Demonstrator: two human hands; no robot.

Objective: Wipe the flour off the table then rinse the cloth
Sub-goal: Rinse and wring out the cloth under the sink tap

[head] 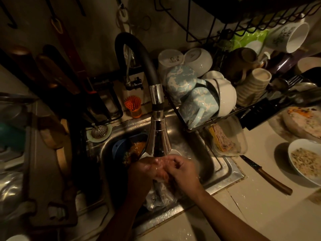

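Now at the sink (225, 173), under running water. Left hand (142, 169) and right hand (184, 169) pressed together over the basin, fingers of both curled and clamped round the cloth (160, 179), bunched wet and pale between the palms. Right-hand fingers (173, 161) folded over the top of the bundle, knuckles up; left hand cupped against it from the other side. Skin and cloth shining with water. Below the grip something glistening, dropping into the basin; more of the cloth or not, cannot tell in the dim light.

Directly above the grip, almost touching it, a flared chrome tap head (158, 140) on a black arched hose, water (159, 154) falling straight onto the hands. Just left of the grip and a little beyond, inside the basin, a blue bowl (118, 148) with orange scraps. Farther left and beyond, on the sink's rim, a perforated metal strainer plug (99, 132); behind that, an orange brush holder (134, 108). Beyond the grip to the right, a wire dish rack (225, 115) loaded with upturned mugs and bowls, two pale blue mottled mugs (196, 101) nearest the tap. Right of the grip, on the pale counter (260, 214), a wooden-handled knife (267, 177) lying flat, and well apart past it a white bowl of food (298, 142).
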